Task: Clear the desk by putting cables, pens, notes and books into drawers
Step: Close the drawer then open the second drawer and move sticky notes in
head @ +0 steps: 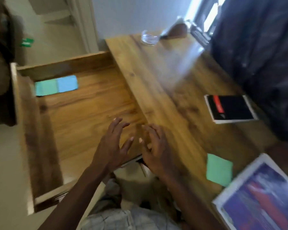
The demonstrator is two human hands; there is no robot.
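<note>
A wooden drawer [83, 117] stands pulled out from the desk [173, 77]. Inside it, at the far left corner, lie a green note pad [46, 87] and a blue note pad [67, 83] side by side. My left hand [111, 146] hovers over the drawer's near right part, fingers spread, holding nothing. My right hand [156, 150] is beside it at the desk's front edge, fingers spread and empty. On the desk lie a black book with a red stripe [231, 108], a green note pad [218, 170] and a book with a purple and red cover [259, 198].
A clear glass [149, 38] stands at the desk's far end, beside a propped flat object [174, 29]. A dark cloth-covered mass [259, 47] borders the desk on the right. Pale floor lies left of the drawer.
</note>
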